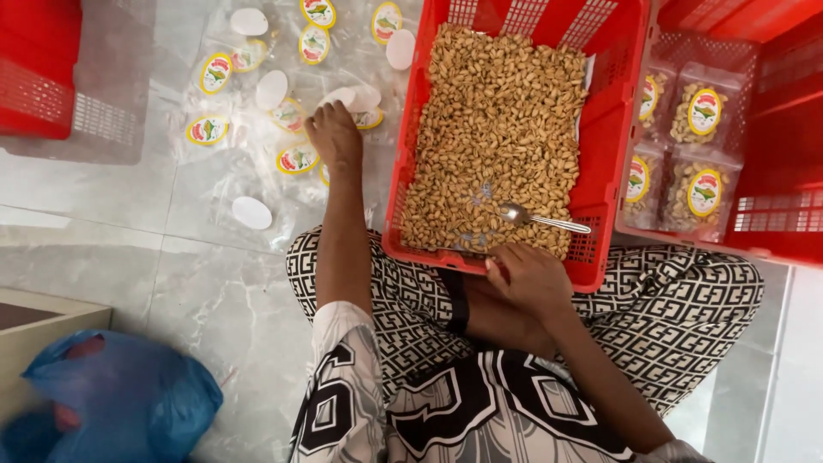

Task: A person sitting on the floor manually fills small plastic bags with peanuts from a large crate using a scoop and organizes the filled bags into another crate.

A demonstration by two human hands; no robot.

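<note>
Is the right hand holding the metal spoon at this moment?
No: the spoon lies on the nuts in the red crate, while the right hand rests at the crate's near edge, apart from it.

Oval labels (216,73), yellow-rimmed with red and green marks, were seen scattered on clear bags across the grey floor, some turned white side up (251,213). One bag was touched by the left hand (334,135). Four clear packs of nuts (705,113), each bearing the same oval label, were stacked in the right-hand red crate (776,227).
</note>
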